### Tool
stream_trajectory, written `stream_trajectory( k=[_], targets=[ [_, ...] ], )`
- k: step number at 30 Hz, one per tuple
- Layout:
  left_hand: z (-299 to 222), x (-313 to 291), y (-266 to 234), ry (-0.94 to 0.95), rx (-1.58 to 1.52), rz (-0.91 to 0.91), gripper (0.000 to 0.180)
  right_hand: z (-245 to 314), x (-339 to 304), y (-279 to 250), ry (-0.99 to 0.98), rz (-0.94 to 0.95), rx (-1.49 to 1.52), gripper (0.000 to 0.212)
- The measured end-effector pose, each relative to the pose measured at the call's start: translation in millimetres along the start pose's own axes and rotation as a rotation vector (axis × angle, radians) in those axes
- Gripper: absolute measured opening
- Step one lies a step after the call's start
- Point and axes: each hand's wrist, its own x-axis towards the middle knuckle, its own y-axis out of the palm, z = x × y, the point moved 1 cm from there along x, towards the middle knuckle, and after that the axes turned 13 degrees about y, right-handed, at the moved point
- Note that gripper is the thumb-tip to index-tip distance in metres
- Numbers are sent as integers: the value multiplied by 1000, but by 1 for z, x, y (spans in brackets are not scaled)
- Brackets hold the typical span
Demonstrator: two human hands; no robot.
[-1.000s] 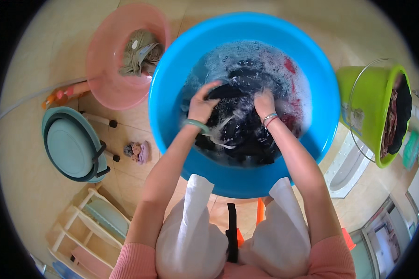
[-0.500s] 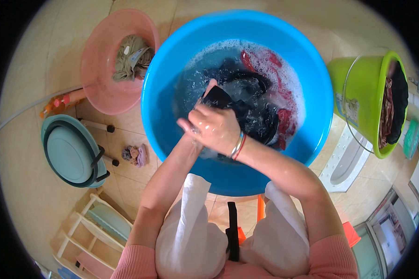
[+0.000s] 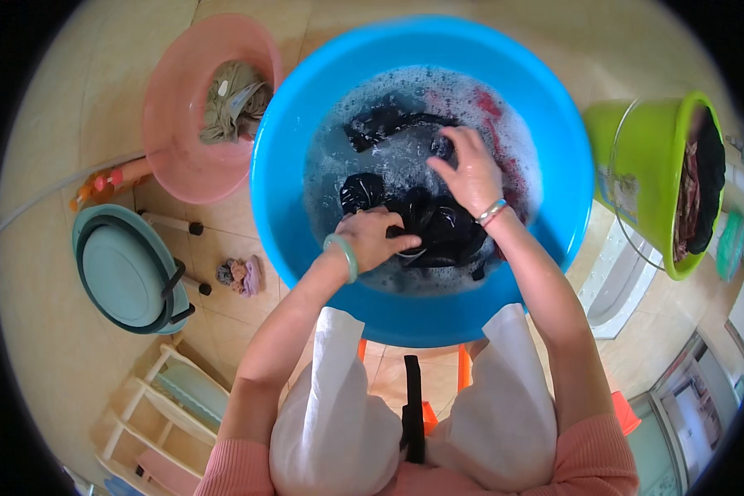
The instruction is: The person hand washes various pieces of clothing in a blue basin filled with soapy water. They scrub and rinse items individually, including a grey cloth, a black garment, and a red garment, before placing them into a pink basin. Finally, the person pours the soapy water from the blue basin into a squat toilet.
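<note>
A large blue basin [image 3: 284,178] holds soapy water with wet clothes in it. My left hand [image 3: 375,238], with a pale green bangle at its wrist, grips the edge of a soaked black garment [image 3: 446,223]; its fingertips are partly hidden in the cloth. Over the water to the right, my right hand [image 3: 474,175] is raised, thumb and fingers apart and nothing held between them. Another stretch of dark cloth [image 3: 379,126] floats farther back, and I cannot tell whether it joins the black garment. Red cloth [image 3: 489,106] lies under foam along the right side.
At the far left is a pink basin [image 3: 169,124] with an olive garment [image 3: 231,99]. Left of me stand stacked pale blue basins [image 3: 124,273] and a cream rack [image 3: 132,405]. A tilted green bucket [image 3: 641,165] of clothes is at the right, near a white squat toilet [image 3: 612,289].
My hands were together, the right crossed over the left around dark cloth. Now they are apart: the left lies on the black garment nearer me, the right has opened and moved right.
</note>
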Motion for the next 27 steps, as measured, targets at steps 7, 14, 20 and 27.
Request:
stream_trajectory(
  k=[7,14,20,27],
  targets=[
    [9,-8,1,81,591,-173,40,-13,-72,-1,21,179,-183,85],
    [-45,-11,-47,7,373,-71,83,-10,-86,0,99,386,142,43],
    [5,-18,-15,198,526,-228,48,42,-51,-18,-74,400,341,31],
    [-37,-42,-77,26,-60,-420,40,-14,4,-13,-67,407,-605,28]
  ],
)
